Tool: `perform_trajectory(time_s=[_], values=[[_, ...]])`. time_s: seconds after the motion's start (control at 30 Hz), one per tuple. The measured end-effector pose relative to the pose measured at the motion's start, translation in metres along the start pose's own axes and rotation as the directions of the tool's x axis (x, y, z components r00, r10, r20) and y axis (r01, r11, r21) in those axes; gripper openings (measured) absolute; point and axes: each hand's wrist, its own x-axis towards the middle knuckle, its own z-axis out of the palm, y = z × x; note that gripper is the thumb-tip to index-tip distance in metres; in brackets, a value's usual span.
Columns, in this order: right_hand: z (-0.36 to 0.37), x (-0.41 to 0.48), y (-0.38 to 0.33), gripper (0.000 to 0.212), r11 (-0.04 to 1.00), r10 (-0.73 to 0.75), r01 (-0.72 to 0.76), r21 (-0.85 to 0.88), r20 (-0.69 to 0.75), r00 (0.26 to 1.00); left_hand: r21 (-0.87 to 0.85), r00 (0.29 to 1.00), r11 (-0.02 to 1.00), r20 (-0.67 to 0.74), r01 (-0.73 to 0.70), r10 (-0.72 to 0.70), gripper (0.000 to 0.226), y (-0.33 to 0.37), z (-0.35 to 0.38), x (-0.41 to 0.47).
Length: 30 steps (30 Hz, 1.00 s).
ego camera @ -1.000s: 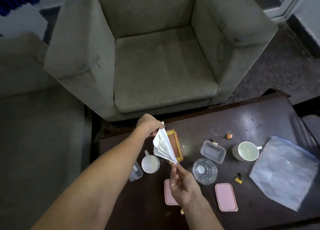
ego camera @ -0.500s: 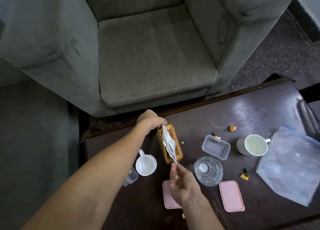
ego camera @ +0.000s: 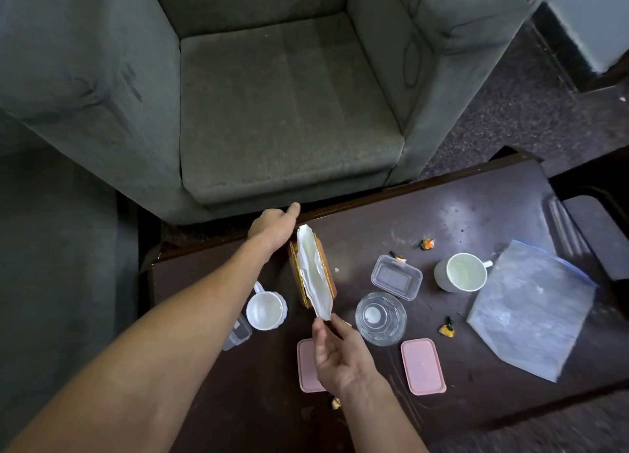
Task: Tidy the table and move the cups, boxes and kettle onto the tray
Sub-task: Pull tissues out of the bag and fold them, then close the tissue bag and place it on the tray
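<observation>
The tidying step is in hand: the right hand [ego camera: 340, 354] pinches the white paper [ego camera: 313, 279] into the brown box [ego camera: 328, 275] mid-worktop [ego camera: 476, 221], left hand [ego camera: 272, 227] beside it, its grip hidden; next, seat the paper fully.

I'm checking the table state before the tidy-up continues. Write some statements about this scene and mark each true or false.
1. Two flat pink rectangular lids lie on the dark wooden table. True.
2. The clear glass tumbler lies on its side. False: it stands upright.
3. The right hand pinches the white crumpled paper at its near end. True.
4. The white ceramic mug stands on the grey armchair. False: it stands on the table.
</observation>
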Motion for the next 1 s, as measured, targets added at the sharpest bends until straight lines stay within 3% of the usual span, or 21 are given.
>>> perform_trajectory(time_s=[0.33,0.47,0.57,0.77,1.0], values=[[-0.054,-0.047,0.003,0.010,0.936,0.041,-0.047,-0.350,-0.025,0.999,-0.203,0.931,0.979,-0.361,-0.030,-0.046,0.051,-0.032,0.001,-0.078],[-0.063,-0.078,-0.017,0.016,0.793,0.024,-0.013,-0.609,0.009,1.000,-0.305,0.900,0.952,-0.412,0.011,-0.142,0.042,-0.035,0.023,-0.126],[-0.051,-0.111,-0.040,0.020,0.662,-0.048,0.114,-0.741,0.109,0.993,-0.361,0.887,0.932,-0.433,-0.008,-0.160,0.035,-0.021,0.040,-0.162],[-0.024,-0.174,-0.086,0.009,0.448,-0.378,0.480,-0.754,0.327,0.866,-0.375,0.909,0.921,-0.411,-0.106,-0.063,0.030,0.024,0.060,-0.221],[-0.026,-0.188,-0.115,0.014,0.172,-0.535,0.635,-0.753,0.470,0.702,-0.379,0.949,0.910,-0.313,-0.168,0.044,0.022,0.065,0.091,-0.256]])
